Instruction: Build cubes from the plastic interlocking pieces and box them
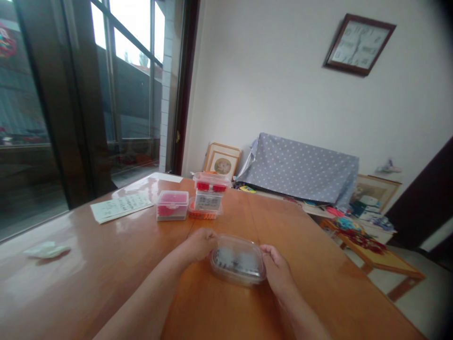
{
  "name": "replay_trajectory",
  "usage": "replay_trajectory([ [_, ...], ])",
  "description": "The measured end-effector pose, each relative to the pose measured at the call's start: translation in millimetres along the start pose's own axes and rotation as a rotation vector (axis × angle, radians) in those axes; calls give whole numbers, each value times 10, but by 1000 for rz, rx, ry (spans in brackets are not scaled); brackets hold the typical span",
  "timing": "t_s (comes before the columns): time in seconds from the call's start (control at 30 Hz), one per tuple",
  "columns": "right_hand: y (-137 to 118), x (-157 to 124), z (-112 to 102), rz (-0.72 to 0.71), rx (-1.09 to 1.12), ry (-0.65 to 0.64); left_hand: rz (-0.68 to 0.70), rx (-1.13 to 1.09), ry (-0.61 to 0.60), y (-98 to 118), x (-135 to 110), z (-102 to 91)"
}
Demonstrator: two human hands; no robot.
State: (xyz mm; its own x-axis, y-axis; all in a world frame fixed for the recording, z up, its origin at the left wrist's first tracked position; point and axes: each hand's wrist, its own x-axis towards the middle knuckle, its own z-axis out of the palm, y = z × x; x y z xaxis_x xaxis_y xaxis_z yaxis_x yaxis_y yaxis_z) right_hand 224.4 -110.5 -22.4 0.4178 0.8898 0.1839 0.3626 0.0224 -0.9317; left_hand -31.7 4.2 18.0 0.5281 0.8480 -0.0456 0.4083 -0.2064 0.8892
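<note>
Between my two hands is a clear plastic container [239, 259] with a lid, blurred by motion, with dark and pale contents inside that I cannot make out. My left hand [201, 244] grips its left end, fingers closed at the rim. At the right end, my right hand [276, 265] has its thumb and fingers closed on the edge. The container is over the wooden table [247, 217]; whether it touches the top I cannot tell. Beyond it stand a pink-lidded box [172, 206] and a stack of clear containers [208, 200] with red and orange contents.
Sheets of paper with writing [122, 207] lie at the left, and a crumpled white packet [47, 250] is nearer. Past the table's right edge is a low wooden bench [382, 257] with colourful items. A dotted grey cloth [300, 170] covers something by the wall.
</note>
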Motion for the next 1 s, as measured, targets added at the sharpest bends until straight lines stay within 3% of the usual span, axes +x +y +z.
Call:
replay_trajectory([
  [0.3, -65, 2, 13, 14, -4, 41, 28, 15, 55, 25, -16, 13],
  [0.6, -157, -63, -28, -73, -125, 53, 104, 36, 164, 87, 15, -17],
  [0.77, -291, -141, -78, -99, -167, 120, 127, -244, 151, 241, -74, -21],
  [1.0, -546, -182, -161, -60, 132, 218, 99, -490, 44, 472, -254, -43],
])
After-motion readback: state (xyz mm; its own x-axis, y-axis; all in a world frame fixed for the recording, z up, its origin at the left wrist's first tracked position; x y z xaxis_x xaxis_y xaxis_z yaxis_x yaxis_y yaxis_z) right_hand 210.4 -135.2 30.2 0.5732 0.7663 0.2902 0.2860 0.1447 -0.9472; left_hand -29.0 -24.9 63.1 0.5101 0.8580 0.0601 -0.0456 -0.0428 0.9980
